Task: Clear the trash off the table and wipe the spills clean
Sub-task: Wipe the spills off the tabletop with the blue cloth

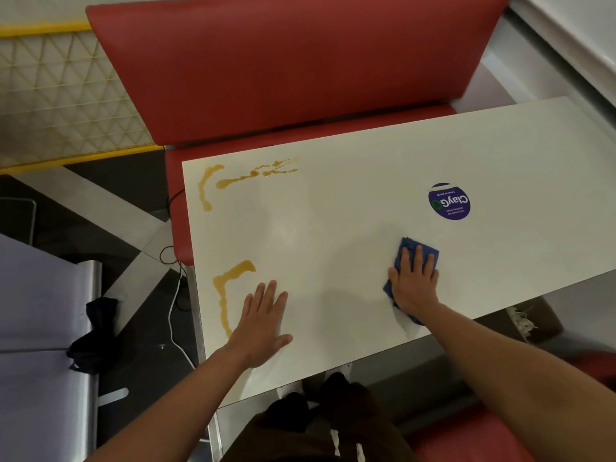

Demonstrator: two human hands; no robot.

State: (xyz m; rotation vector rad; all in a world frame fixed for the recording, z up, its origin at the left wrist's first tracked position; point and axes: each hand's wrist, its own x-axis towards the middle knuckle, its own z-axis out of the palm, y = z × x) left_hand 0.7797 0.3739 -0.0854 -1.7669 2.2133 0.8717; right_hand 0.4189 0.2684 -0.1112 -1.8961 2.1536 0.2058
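Observation:
A white table (350, 208) fills the middle of the view. My right hand (415, 283) presses flat on a blue cloth (413, 246) near the table's front edge, fingers straight. My left hand (263, 323) lies flat and spread on the bare tabletop, at the front left. An amber spill (230, 278) runs in an L shape just left of my left hand. A second amber spill (230, 181) streaks along the far left corner, reaching right toward the middle of the far edge.
A round purple sticker (449, 201) is on the table behind the cloth. A red bench (283, 68) stands beyond the far edge. A dark bag (95, 331) and a white cable (173, 315) lie on the floor at left.

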